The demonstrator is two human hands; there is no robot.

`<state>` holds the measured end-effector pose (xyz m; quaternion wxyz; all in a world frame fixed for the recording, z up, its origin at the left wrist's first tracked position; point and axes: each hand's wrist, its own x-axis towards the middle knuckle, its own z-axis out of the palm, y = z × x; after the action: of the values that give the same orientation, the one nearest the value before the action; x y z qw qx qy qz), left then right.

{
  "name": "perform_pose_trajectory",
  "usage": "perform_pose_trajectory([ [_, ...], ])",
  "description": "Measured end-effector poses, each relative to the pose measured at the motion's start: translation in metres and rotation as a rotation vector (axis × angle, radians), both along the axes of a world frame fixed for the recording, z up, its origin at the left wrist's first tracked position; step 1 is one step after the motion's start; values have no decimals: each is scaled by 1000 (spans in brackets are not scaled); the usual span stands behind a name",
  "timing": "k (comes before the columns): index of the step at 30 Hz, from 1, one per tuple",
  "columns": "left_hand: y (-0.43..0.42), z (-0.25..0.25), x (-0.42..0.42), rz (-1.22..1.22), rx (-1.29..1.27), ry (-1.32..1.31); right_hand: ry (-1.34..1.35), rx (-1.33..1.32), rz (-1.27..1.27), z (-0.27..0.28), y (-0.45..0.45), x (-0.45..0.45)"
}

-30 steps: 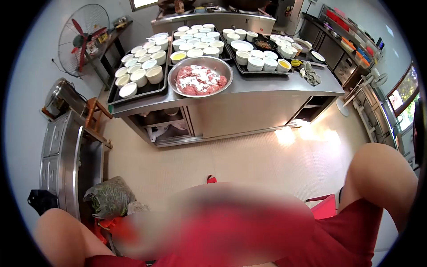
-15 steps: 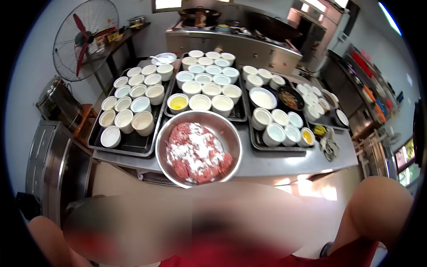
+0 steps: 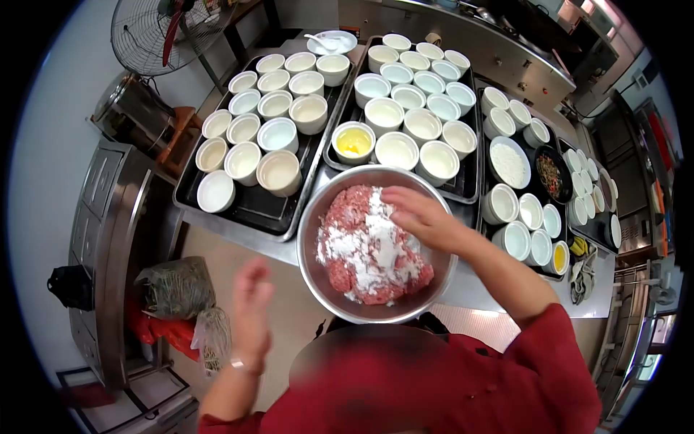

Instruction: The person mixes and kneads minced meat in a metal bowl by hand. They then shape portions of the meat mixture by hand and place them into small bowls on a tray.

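Both hands have been brought into view since the frame half a second earlier, and the right hand (image 3: 423, 217) is now held over a wide metal bowl (image 3: 329, 289) at the near edge of a steel table (image 3: 466, 293). Beyond the bowl, a left tray (image 3: 267, 210) and a middle tray (image 3: 477, 170) are filled with rows of white cups (image 3: 422, 125), and the near end of the middle tray is crowded by the bowl's rim. One yellow-filled cup (image 3: 354, 143) is set just past that rim. Farther right, more cups are grouped around a white dish of pale powder (image 3: 510, 163) and a black dish of brown bits (image 3: 549, 173), with a grey cloth (image 3: 583, 278) laid near the table's right end. Part of the bowl's right rim is hidden by the right hand and wrist. On the floor at left, a clear bag of greens (image 3: 176, 286) is seen beside a red bag (image 3: 170, 331). Inside the bowl, pink ground meat (image 3: 348, 206) is heaped in a rough mound, streaked with white powder (image 3: 383, 249) spread thickest across its middle. The right hand's fingers are extended close together, unclosed, above the mound; whether the meat is touched cannot be told. Left of the bowl and apart from it, the left hand (image 3: 251, 311) is caught blurred, its fingers' spacing impossible to tell.
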<state>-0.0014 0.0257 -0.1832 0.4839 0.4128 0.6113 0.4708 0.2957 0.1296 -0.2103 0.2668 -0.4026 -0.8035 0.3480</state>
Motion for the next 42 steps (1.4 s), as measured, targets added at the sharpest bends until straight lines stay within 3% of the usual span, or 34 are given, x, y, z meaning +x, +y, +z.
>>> perform_pose_trajectory([
  [2,-11,-87,2,-12,-200,-183,-36,-207,-81,-61,24,-4],
  [5,-19,-119,25,-192,-356,-451,-174,-221,-175,-112,66,-10],
  [6,-20,-134,32,-223,-297,-385,-176,-212,-185,-109,78,-12],
  [8,-23,-150,51,-92,-253,-645,166,-968,-237,-114,96,-21],
  [9,-22,-142,60,-22,-282,-760,239,-1204,-336,-117,107,-24],
  [10,-20,-139,64,47,-313,-871,244,-1204,-347,-120,107,-34],
  [12,-16,-143,67,75,-273,-857,-105,-947,-143,-122,108,-57],
  [15,-16,-154,67,179,-255,-920,40,-919,250,-97,89,-73],
  [16,-12,-155,68,245,-265,-1003,-67,-818,310,-72,75,-72],
  [18,-10,-145,69,260,-245,-1009,-378,-111,530,-63,42,-61],
  [19,-7,-140,70,281,-212,-1015,-387,214,464,-60,15,-53],
  [22,-3,-135,72,264,-210,-1007,-512,413,393,-58,-32,-33],
  [23,-4,-138,72,238,-195,-980,-514,405,395,-62,-30,-34],
  [25,-5,-138,69,201,-192,-909,-1103,-154,665,-67,-21,-44],
  [28,-6,-136,66,168,-184,-793,-1160,-125,567,-112,-3,-45],
  [32,-2,-139,63,159,-173,-773,-1235,-269,593,-72,3,-47],
  [33,2,-137,63,164,-165,-778,-1007,-38,574,-64,-1,-32],
  [35,10,-129,64,178,-25,-671,-789,-60,557,-31,5,-20],
  [36,11,-131,66,183,-21,-677,-577,-429,422,-9,21,-15],
  [38,18,-141,67,229,-32,-519,-408,-301,137,-41,41,15],
  [39,19,-145,66,207,-11,-471,-407,-297,142,-62,48,21],
  [41,19,-146,68,230,-19,-495,-295,3,-64,-104,57,24],
  [42,19,-146,67,239,-24,-517,-336,-5,-140,-125,55,17],
])
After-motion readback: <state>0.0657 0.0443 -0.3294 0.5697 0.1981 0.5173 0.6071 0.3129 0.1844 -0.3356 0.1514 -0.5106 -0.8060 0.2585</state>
